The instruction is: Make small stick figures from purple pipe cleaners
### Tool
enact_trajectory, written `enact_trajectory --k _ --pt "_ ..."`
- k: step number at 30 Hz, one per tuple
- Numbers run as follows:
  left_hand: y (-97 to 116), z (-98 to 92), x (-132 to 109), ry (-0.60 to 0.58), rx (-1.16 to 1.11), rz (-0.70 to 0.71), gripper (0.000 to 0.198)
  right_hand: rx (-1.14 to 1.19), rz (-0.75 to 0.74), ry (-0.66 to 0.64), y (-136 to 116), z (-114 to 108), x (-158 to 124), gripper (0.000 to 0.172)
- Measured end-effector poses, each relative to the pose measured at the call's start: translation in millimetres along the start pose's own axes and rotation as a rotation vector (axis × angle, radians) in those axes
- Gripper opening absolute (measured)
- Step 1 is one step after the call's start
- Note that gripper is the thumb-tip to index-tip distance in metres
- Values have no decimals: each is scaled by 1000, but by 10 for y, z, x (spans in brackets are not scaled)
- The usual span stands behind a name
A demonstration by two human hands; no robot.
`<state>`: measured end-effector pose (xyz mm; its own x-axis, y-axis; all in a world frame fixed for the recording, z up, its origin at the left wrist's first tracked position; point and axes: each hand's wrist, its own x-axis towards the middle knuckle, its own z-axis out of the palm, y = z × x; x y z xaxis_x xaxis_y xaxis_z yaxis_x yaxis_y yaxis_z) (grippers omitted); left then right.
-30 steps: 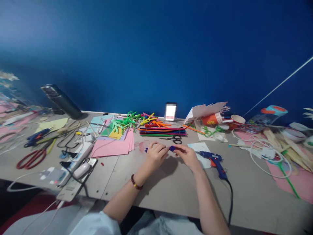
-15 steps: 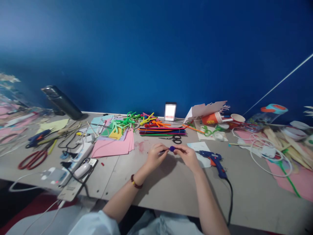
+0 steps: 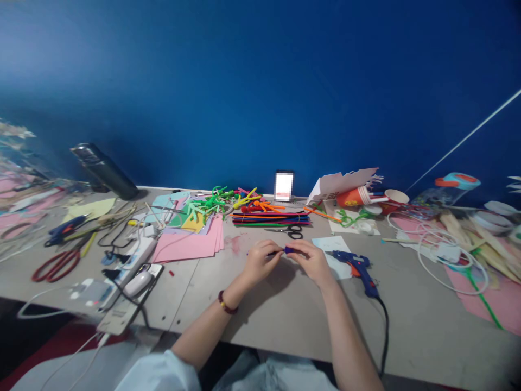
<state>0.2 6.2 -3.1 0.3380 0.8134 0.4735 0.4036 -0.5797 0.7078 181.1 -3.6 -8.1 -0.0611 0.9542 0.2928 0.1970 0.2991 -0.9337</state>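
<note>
Between my hands is a purple pipe cleaner (image 3: pixel 288 250), partly wound into a small thick bunch. My left hand (image 3: pixel 262 258) is closed in a pinch on its thin straight part, and a dark end pokes out at that hand's left side. The thumb and fingers of my right hand (image 3: pixel 312 263) close on the bunched end, covering part of it. Both hands are just above the table, in front of small dark-handled scissors (image 3: pixel 294 232) and a bundle of coloured pipe cleaners (image 3: pixel 271 218).
A blue glue gun (image 3: pixel 358 267) lies right of my right hand on pale paper, its cord running to the front edge. Pink paper sheets (image 3: pixel 185 248), a power strip (image 3: pixel 132 266) and red-handled scissors (image 3: pixel 57 265) are on the left. A phone (image 3: pixel 284 185) stands against the wall.
My right fingers have shifted slightly around the purple bunch, so less of it shows. My left hand keeps its pinch in nearly the same place.
</note>
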Motion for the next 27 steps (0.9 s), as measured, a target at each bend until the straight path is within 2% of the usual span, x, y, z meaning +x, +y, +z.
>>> enact_trajectory --k 6,12,15,20,27 --pt "13 16 13 -17 -248 -200 22 -44 -40 29 -48 17 -7 16" --pt "14 4 25 -43 -290 -220 21 -44 -49 35 -40 24 -1 13" --pt "12 -2 23 -56 -248 -184 19 -34 -15 8 -13 20 -2 14" --pt "-15 -19 7 -51 -114 -67 17 99 165 -34 22 19 -17 37" --pt "-113 7 -7 -14 198 219 15 97 344 -76 -8 37 -10 36"
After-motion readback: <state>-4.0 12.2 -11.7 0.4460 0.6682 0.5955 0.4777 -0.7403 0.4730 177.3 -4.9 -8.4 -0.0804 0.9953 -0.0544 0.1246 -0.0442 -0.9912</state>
